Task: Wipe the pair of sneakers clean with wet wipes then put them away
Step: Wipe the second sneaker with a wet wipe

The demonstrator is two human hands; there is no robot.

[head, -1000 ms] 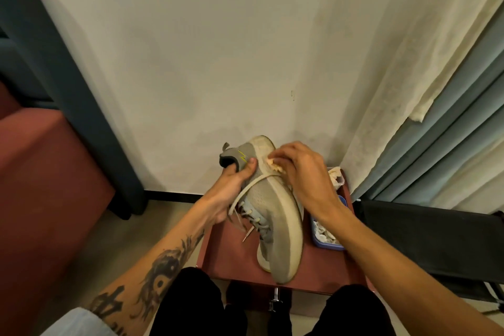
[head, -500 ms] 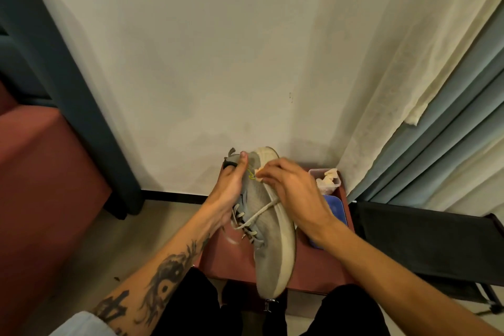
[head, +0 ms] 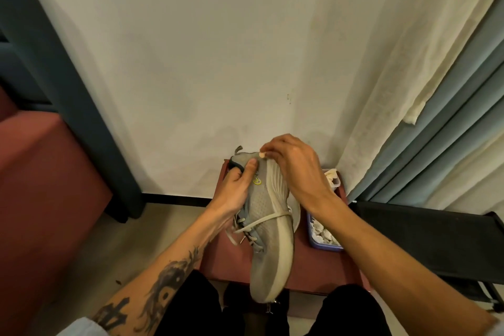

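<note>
A grey sneaker [head: 268,229] with a pale sole and loose laces is held above a small red stool [head: 308,267], heel away from me and toe toward my knees. My left hand [head: 236,191] grips its heel collar, thumb on the side. My right hand [head: 291,163] pinches a small crumpled wipe [head: 261,155] against the heel's sole edge. The second sneaker is mostly hidden; only a pale edge [head: 297,215] shows behind the held one.
A blue tray of used wipes [head: 321,234] and a clear tub of wipes [head: 333,180] sit on the stool's right side. A black rack [head: 425,240] stands to the right, a red seat [head: 41,185] to the left, the wall and curtains behind.
My right hand slid the wipe up along the sole to the heel end. The sneaker tilted slightly in my left hand, which keeps its hold.
</note>
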